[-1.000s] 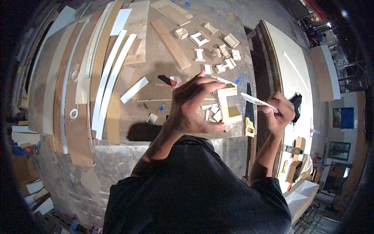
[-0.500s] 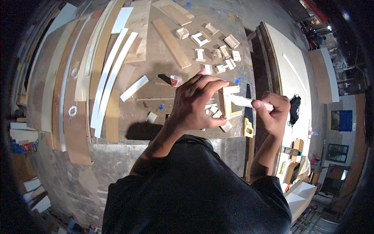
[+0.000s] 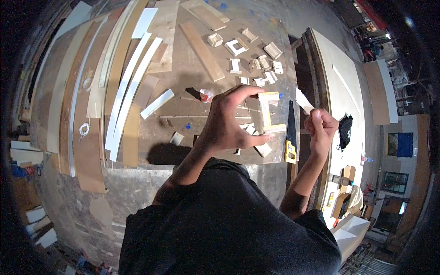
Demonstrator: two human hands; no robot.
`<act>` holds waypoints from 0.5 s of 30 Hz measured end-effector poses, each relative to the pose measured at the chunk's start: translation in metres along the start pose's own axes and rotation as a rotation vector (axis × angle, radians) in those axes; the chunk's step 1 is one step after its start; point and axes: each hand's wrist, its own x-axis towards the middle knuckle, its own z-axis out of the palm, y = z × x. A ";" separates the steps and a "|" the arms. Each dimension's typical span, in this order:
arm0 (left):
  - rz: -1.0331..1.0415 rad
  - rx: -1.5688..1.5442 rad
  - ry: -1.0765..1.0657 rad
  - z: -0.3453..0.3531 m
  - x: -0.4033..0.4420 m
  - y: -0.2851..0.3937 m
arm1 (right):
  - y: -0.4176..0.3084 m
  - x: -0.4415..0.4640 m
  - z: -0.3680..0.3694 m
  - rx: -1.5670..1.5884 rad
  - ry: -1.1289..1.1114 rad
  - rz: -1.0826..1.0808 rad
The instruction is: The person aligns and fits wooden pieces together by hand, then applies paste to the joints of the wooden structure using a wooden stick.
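Observation:
My left hand (image 3: 229, 123) is closed around a small three-sided wooden frame (image 3: 264, 112), with fingers along its top and the thumb at its lower edge. The frame's open side faces right. In my right hand (image 3: 321, 126) a pale, flat, pointed strip (image 3: 303, 100) is pinched between thumb and fingers, apart from the frame; its material is hard to tell. Between the hands, on the table, lies a handsaw (image 3: 290, 133) with a yellow handle. Small wood offcuts (image 3: 262, 149) lie below the left hand, partly hidden by it.
Several small wooden assemblies (image 3: 266, 62) stand farther back on the table. Long boards and white strips (image 3: 133, 91) cover the left side. A red and white container (image 3: 206, 95) is beyond my left hand. At right is another pale-topped table (image 3: 341, 91) holding a black cloth (image 3: 345, 132).
My right hand has drawn the pale strip back from the frame toward the right and tipped it more upright. The left hand still holds the frame, slightly turned.

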 end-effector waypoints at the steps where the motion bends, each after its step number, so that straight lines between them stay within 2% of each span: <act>1: 0.002 0.001 -0.001 0.002 -0.001 -0.005 | 0.002 0.000 -0.001 -0.026 -0.005 -0.007; 4: -0.070 -0.681 0.078 0.006 0.001 -0.026 | 0.006 -0.004 0.005 -0.129 0.058 -0.068; 5: -0.117 -0.882 0.174 0.010 -0.005 -0.025 | 0.009 -0.004 0.008 -0.123 0.063 -0.074; 8: -0.343 -1.395 0.333 0.018 -0.014 -0.039 | 0.012 -0.007 0.016 -0.203 -0.017 -0.156; 9: -0.344 -1.389 0.324 0.016 -0.012 -0.037 | 0.000 -0.008 0.027 -0.173 -0.050 -0.143; 11: -0.326 -1.826 0.174 0.013 -0.008 -0.030 | -0.015 -0.009 0.038 -0.269 -0.122 -0.186; 13: -0.390 -1.829 0.199 0.012 -0.011 -0.030 | -0.023 -0.013 0.054 -0.255 -0.083 -0.211; 15: -0.398 -1.959 0.123 0.012 -0.015 -0.033 | -0.040 -0.014 0.064 -0.390 -0.255 -0.271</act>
